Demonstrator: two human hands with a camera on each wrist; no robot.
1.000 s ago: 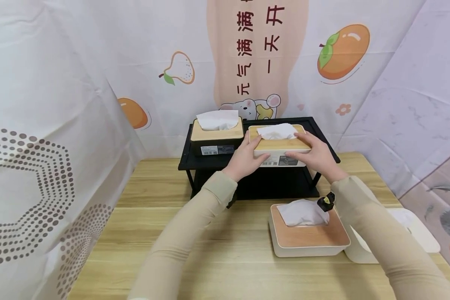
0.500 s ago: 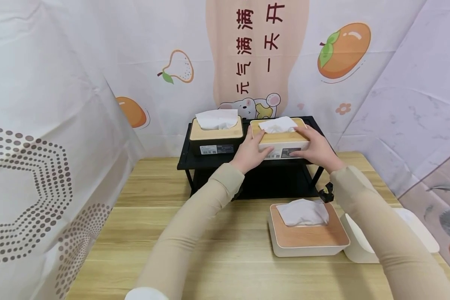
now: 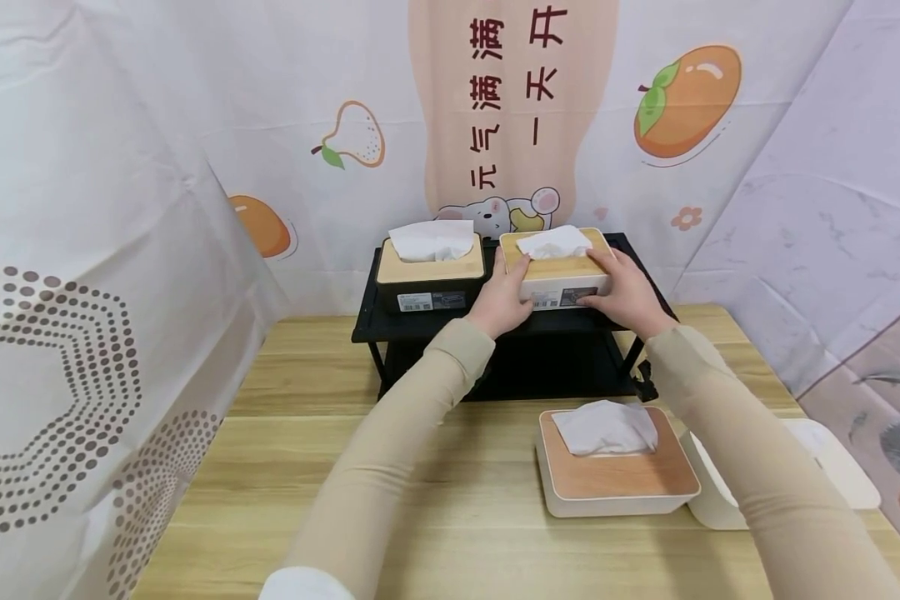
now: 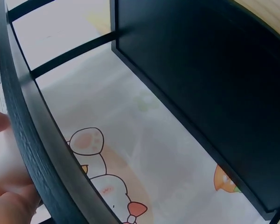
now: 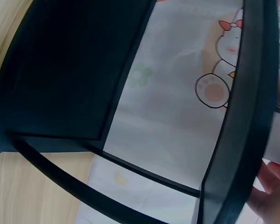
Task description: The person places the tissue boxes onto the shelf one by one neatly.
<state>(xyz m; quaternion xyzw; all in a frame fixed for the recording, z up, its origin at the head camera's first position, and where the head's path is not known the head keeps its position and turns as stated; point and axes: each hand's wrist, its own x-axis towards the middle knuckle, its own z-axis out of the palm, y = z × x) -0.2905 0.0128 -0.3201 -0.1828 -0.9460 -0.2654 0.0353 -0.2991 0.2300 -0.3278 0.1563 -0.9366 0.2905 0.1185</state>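
In the head view, a white tissue box [image 3: 562, 268] with a light wood lid and a tissue sticking out stands at the right of a black two-tier rack [image 3: 420, 333]. My left hand [image 3: 501, 300] grips its left front corner, thumb on the front and fingers over the lid's side. At the right front corner my right hand [image 3: 630, 293] holds it the same way. To its left on the upper shelf stands a black tissue box [image 3: 433, 271] with a wood lid. Both wrist views look under the upper shelf, with part of each hand at the edge.
On the wooden table [image 3: 285, 467] in front of the rack sits a white tissue box with a reddish-brown lid [image 3: 618, 475]. Beside it is a white container [image 3: 840, 467], partly hidden by the right sleeve. A printed cloth [image 3: 270, 83] hangs behind the rack.
Both hands have moved the white tissue box back from over the rack's front edge, farther onto the upper shelf, beside the black box. The boxes on the table have not moved.
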